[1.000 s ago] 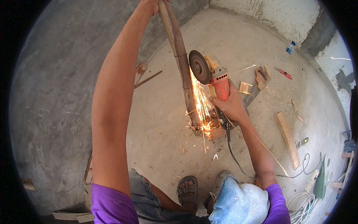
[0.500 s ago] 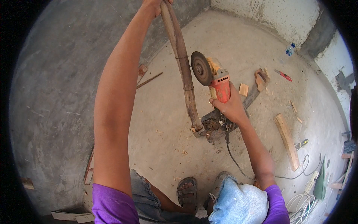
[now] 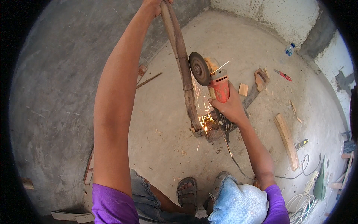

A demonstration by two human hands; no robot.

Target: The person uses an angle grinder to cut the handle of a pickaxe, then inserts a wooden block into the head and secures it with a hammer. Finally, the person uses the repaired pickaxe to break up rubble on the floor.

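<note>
At the upper edge my left hand (image 3: pixel 152 6) is closed around the top of a long, dark wooden pole (image 3: pixel 179 52), partly out of view. Thin bands ring the pole, which slants down to a dark, rough block (image 3: pixel 214 134) on the floor. My right hand (image 3: pixel 232 106) grips the red body of an angle grinder (image 3: pixel 220 89). Its upright cutting disc (image 3: pixel 200 69) meets the pole's right side near the upper band, or nearly so; exact contact is hard to see. Bright sparks (image 3: pixel 205 125) stream down from there onto the block.
Right of the grinder lie a handsaw (image 3: pixel 261 80), a small wood block (image 3: pixel 243 89), a red-handled tool (image 3: pixel 283 75) and a wooden billet (image 3: pixel 287 142). The grinder's cord (image 3: pixel 240 170) runs rightward past my feet toward coiled white cable (image 3: pixel 302 207). A plastic bottle (image 3: pixel 289 49) stands by the wall.
The grinder has shifted slightly left, bringing its disc up to the pole. Sparks now fly downward where there were none before. My left hand and the pole stay in place.
</note>
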